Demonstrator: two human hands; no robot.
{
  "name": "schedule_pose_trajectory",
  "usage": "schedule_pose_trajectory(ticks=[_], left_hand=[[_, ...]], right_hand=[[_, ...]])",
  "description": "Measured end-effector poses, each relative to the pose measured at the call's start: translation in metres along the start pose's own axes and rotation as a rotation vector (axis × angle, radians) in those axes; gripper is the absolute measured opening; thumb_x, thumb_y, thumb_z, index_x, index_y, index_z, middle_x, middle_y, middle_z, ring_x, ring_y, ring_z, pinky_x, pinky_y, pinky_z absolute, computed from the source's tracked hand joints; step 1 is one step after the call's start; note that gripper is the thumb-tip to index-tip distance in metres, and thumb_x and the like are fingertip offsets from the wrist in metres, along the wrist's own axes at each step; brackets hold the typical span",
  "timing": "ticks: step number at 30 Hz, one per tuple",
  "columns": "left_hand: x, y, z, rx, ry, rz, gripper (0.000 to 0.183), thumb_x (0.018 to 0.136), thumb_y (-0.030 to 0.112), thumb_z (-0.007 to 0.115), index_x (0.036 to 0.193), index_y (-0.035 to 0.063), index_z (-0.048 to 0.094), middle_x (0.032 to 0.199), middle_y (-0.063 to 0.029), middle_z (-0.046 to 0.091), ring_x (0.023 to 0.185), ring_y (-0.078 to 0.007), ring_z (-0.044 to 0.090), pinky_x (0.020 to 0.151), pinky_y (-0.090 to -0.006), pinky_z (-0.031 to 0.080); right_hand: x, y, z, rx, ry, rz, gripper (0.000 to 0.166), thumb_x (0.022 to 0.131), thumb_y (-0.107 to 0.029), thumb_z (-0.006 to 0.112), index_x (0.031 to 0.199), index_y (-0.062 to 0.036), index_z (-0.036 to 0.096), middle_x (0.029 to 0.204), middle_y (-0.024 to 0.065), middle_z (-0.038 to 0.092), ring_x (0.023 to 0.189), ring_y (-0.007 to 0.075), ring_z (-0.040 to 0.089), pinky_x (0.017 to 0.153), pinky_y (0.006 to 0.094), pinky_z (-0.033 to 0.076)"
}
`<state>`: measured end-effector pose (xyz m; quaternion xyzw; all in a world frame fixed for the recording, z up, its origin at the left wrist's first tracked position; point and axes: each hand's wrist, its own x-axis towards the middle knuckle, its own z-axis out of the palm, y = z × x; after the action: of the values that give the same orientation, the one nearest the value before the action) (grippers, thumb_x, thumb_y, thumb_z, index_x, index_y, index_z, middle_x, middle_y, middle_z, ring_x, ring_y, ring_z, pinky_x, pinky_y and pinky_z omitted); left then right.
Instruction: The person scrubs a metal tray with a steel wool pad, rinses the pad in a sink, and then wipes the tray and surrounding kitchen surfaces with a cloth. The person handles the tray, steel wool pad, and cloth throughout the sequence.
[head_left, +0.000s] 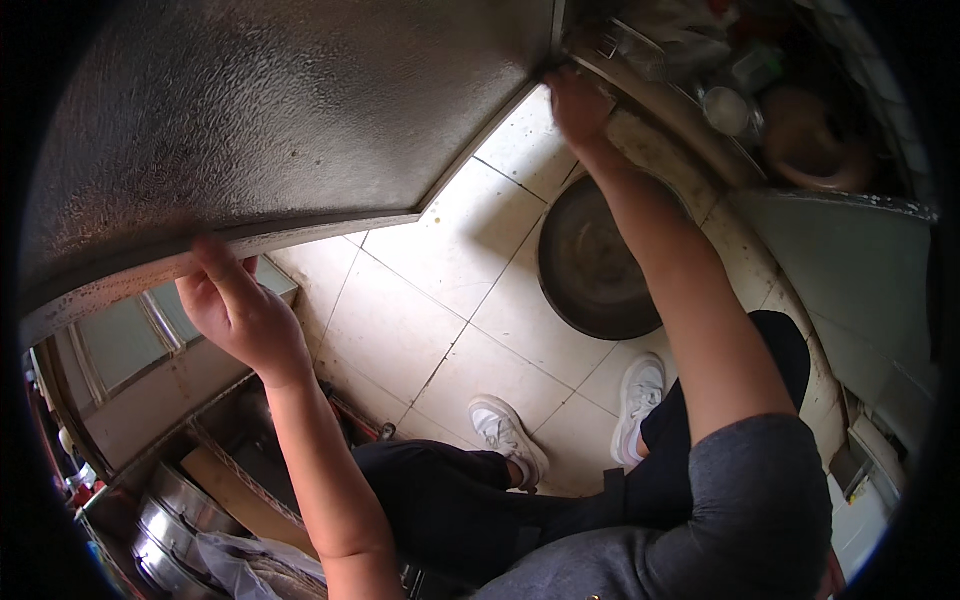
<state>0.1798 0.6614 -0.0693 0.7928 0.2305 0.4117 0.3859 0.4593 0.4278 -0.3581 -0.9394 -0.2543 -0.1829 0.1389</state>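
A large panel with a textured, glossy surface (300, 112) and a pale edge strip fills the upper left. My left hand (244, 322) grips its lower edge, the thumb on the textured face and the fingers under the rim. At the panel's far right corner is my right hand (577, 109), its fingers closed about the edge there; the fingertips are blurred and partly hidden. Below my right forearm, a large round dark pan (596, 259) rests on the floor, partly covered by the arm.
White floor tiles (457, 330) lie around my feet. Stacked steel pots (169, 525) and a plastic bag (240, 562) stand at the lower left, beside a glass-paned frame (116, 345). At the upper right, a brown bowl (814, 176) and clutter sit on a ledge above a cabinet panel (847, 262).
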Motion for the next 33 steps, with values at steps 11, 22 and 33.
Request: schedule_pose_trajectory(ticks=[11,22,33], left_hand=[[0.003,-0.009,-0.005,-0.057,-0.072,-0.058,0.04,0.107,0.04,0.049,0.118,0.0016,0.054,0.108,-0.0071,0.064,0.099,-0.0132,0.063,0.092,-0.033,0.053],[0.001,0.001,0.0,0.013,-0.051,0.0,0.038,0.105,0.045,0.052,0.097,0.0077,0.052,0.08,0.004,0.055,0.073,-0.0035,0.049,0.07,-0.023,0.045],[0.005,-0.004,0.001,0.065,-0.043,0.058,0.04,0.105,0.046,0.051,0.104,0.006,0.055,0.089,0.0004,0.061,0.08,-0.0055,0.056,0.074,-0.0252,0.05]], right_hand=[[-0.149,-0.257,-0.004,0.428,-0.086,0.104,0.017,0.092,-0.014,0.054,0.107,-0.0127,0.06,0.103,0.0092,0.063,0.086,0.0321,0.065,0.058,0.0443,0.056],[-0.084,-0.118,-0.013,0.255,-0.048,0.105,0.024,0.089,-0.012,0.06,0.111,-0.0165,0.068,0.1,0.0072,0.064,0.084,0.0307,0.062,0.069,0.0443,0.055],[-0.143,-0.237,0.001,1.121,-0.193,1.044,0.026,0.095,-0.029,0.062,0.099,-0.0043,0.06,0.093,0.0183,0.068,0.091,0.036,0.066,0.077,0.0466,0.05]])
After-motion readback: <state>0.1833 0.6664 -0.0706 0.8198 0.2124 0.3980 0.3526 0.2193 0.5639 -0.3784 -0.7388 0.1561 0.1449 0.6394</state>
